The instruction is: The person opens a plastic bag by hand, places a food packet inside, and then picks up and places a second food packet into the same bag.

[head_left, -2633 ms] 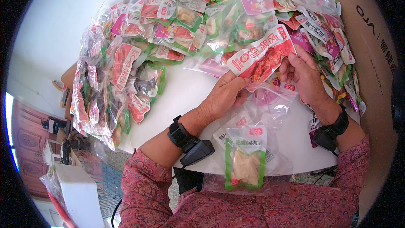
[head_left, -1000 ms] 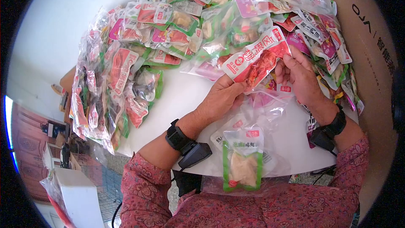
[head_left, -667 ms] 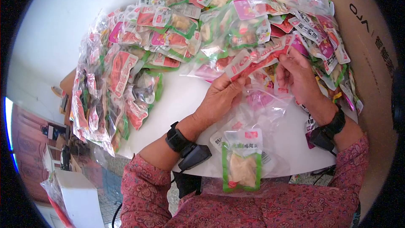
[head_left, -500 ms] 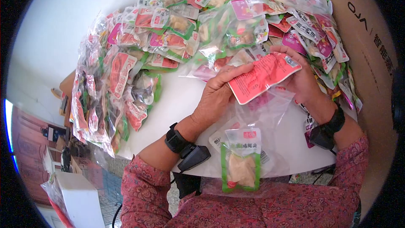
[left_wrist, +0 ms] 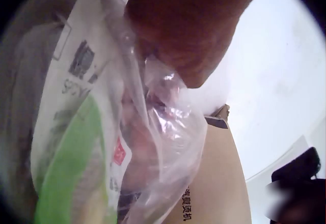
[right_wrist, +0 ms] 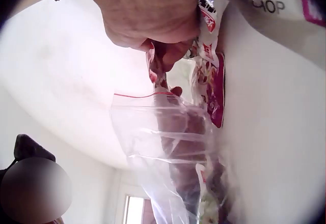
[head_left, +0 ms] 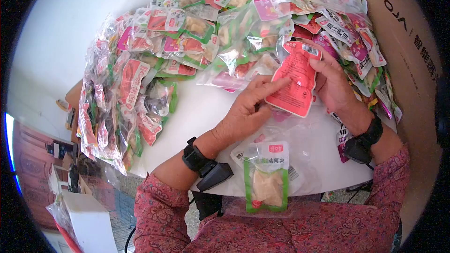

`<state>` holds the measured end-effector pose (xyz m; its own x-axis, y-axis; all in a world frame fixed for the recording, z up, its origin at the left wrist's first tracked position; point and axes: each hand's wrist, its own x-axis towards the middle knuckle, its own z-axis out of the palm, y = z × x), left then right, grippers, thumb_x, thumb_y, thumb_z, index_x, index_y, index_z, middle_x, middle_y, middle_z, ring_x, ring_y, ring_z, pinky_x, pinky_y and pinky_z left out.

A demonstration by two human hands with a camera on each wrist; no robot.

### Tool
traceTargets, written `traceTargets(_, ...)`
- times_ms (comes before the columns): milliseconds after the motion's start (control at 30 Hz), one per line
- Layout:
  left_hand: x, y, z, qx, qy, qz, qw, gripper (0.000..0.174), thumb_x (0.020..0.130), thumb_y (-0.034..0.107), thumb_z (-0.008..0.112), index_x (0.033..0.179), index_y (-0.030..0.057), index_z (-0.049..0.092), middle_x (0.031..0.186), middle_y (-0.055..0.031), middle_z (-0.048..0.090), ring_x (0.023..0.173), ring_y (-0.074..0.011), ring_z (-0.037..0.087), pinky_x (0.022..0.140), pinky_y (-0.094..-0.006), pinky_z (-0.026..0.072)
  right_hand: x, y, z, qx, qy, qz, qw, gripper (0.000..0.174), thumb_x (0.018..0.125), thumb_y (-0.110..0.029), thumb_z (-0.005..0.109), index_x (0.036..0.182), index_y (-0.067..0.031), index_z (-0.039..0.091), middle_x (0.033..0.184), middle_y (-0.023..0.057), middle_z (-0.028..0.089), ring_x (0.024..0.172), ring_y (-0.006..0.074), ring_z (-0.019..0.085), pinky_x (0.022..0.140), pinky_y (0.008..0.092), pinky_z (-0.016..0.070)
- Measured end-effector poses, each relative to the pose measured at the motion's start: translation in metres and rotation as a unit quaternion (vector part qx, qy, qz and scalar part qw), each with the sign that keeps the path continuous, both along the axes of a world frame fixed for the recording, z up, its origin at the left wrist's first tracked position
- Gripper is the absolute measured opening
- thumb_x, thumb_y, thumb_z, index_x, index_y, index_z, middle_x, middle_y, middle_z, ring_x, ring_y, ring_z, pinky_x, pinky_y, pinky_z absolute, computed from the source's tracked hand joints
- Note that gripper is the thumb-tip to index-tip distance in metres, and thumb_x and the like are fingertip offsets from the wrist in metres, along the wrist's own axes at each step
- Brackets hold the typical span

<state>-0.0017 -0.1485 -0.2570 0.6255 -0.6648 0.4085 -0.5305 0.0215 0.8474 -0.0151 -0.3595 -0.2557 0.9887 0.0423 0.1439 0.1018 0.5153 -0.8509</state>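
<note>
Red packet (head_left: 300,89), right of frame centre, has been flipped, so its printed back is exposed; it is pinched by the right hand (head_left: 335,82) and touched by the left hand (head_left: 246,112), index finger straight. Bagged packets (head_left: 199,24) are heaped beyond.

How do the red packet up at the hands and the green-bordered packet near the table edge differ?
The red packet shows fine print and a barcode; the green-bordered packet shows pale contents inside its border. The right hand grips the red packet and the left hand touches it; neither touches the green-bordered packet. Both carry printed writing.
</note>
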Motion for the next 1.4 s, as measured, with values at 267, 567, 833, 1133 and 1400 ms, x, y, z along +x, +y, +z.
traceTargets(267,-0.002,0.000,-0.005,0.069,0.129,-0.107,0.983,0.031,0.081,0.004,0.043,0.109,0.0043,0.055,0.094,-0.0055,0.051,0.092,-0.0142,0.048,0.082,-0.0255,0.0367,-0.009,0.004,0.005,-0.088,-0.056,0.016,0.994,0.035,0.083,-0.010,0.046,0.117,-0.0016,0.043,0.103,0.0068,0.056,0.094,0.0129,0.054,0.085,0.0278,0.0431)
traceTargets(567,-0.001,0.002,-0.002,-0.048,0.383,0.007,0.923,0.015,0.088,0.019,0.050,0.095,0.0059,0.049,0.077,0.0041,0.046,0.075,-0.0032,0.043,0.067,-0.0187,0.0361,-0.015,0.008,0.003,-0.164,-0.065,0.086,0.981,0.031,0.085,-0.014,0.049,0.113,-0.0018,0.046,0.100,0.0028,0.054,0.092,0.0095,0.051,0.083,0.0243,0.0404)
traceTargets(833,0.001,0.000,-0.010,-0.184,0.341,-0.027,0.922,0.011,0.087,0.017,0.051,0.094,0.0099,0.054,0.084,0.0033,0.055,0.066,-0.0017,0.044,0.051,-0.0153,0.0329,-0.014,0.006,-0.001,-0.188,-0.072,0.081,0.976,0.030,0.084,-0.015,0.053,0.110,-0.0011,0.049,0.100,0.0020,0.054,0.093,0.0090,0.049,0.083,0.0241,0.0397)
traceTargets(1133,0.000,0.002,-0.007,-0.168,0.387,-0.019,0.906,0.011,0.087,0.016,0.051,0.095,0.0117,0.056,0.086,0.0033,0.059,0.069,-0.0013,0.049,0.050,-0.0153,0.0326,-0.014,0.007,0.002,-0.189,-0.070,0.084,0.976,0.028,0.084,-0.015,0.053,0.109,-0.0009,0.050,0.099,0.0022,0.055,0.091,0.0089,0.050,0.083,0.0244,0.0396)
traceTargets(1400,0.004,0.003,-0.010,-0.158,0.372,-0.035,0.914,0.006,0.087,0.016,0.051,0.089,0.0124,0.056,0.079,0.0053,0.056,0.064,-0.0006,0.045,0.051,-0.0151,0.0318,-0.014,0.006,0.002,-0.209,-0.075,0.076,0.972,0.029,0.082,-0.015,0.054,0.107,-0.0012,0.051,0.097,0.0017,0.055,0.090,0.0084,0.050,0.082,0.0238,0.0397)
